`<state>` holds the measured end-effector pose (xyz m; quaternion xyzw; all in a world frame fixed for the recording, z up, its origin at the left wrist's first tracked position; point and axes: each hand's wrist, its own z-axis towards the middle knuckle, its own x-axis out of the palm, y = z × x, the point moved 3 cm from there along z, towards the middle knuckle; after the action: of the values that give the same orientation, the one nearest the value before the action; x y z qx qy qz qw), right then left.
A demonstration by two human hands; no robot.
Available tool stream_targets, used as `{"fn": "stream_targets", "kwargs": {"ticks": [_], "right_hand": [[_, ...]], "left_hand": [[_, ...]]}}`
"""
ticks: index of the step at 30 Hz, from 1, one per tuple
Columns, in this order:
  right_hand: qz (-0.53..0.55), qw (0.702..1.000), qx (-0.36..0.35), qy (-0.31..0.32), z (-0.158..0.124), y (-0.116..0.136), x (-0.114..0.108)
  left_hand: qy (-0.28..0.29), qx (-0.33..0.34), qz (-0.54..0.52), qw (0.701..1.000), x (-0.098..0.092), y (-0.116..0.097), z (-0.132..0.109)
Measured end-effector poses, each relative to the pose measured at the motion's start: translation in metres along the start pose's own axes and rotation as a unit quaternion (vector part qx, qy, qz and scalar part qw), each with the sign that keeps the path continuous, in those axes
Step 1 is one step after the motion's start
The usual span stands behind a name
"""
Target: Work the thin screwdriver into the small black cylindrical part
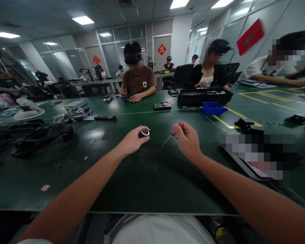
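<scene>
My left hand (134, 139) is closed around a small dark cylinder with a silver ring (145, 133) at its end, which looks like a lens. Fingers and thumb grip it from both sides, just above the green table (132, 189). To the right, my right hand (187, 138) pinches the reddish handle of a thin screwdriver-like tool (167, 140). Its slender metal shaft slants down and left toward the tabletop. A gap separates the shaft's tip from the cylinder. Most of the tool's handle is hidden by my fingers.
Farther back lie a hard drive (162, 106), a blue bin (213, 108) and a long black tray (204, 97). A dark pen-shaped tool (105, 117) lies left of centre. Black bags (44, 135) crowd the left side. Across the table a person in brown (139, 79) works.
</scene>
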<state>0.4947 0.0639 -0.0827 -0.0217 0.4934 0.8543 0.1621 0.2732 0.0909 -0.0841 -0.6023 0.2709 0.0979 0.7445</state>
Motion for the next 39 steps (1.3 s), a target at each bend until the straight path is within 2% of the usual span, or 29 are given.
{"fn": "stream_targets", "kwargs": {"ticks": [2, 5, 10, 14, 18, 30, 35, 39], "right_hand": [[0.052, 0.998, 0.017, -0.034, 0.001, -0.002, -0.001], [0.113, 0.991, 0.041, -0.053, 0.002, -0.008, 0.001], [0.16, 0.985, 0.062, 0.003, 0.004, -0.019, 0.009], [0.099, 0.993, 0.052, 0.033, 0.004, -0.018, 0.011], [0.036, 0.998, 0.032, 0.033, 0.002, -0.011, 0.01], [0.038, 0.997, 0.051, 0.032, 0.003, -0.014, 0.012], [-0.021, 0.998, 0.056, 0.034, 0.002, -0.008, 0.008], [-0.104, 0.994, 0.029, 0.019, 0.001, 0.0, 0.004]], "left_hand": [[0.0, 0.028, 0.074, 0.997, 0.015, -0.007, -0.002], [-0.008, 0.03, 0.099, 0.995, 0.03, -0.009, -0.006], [-0.017, 0.06, 0.109, 0.992, 0.04, 0.0, -0.012], [-0.024, 0.073, 0.081, 0.994, 0.039, 0.009, -0.012], [-0.042, 0.068, 0.061, 0.995, 0.036, 0.016, -0.009], [-0.04, 0.071, 0.06, 0.995, 0.032, 0.022, -0.008], [-0.046, 0.089, 0.084, 0.991, 0.031, 0.024, -0.008], [-0.052, 0.106, 0.132, 0.984, 0.032, 0.025, -0.007]]}}
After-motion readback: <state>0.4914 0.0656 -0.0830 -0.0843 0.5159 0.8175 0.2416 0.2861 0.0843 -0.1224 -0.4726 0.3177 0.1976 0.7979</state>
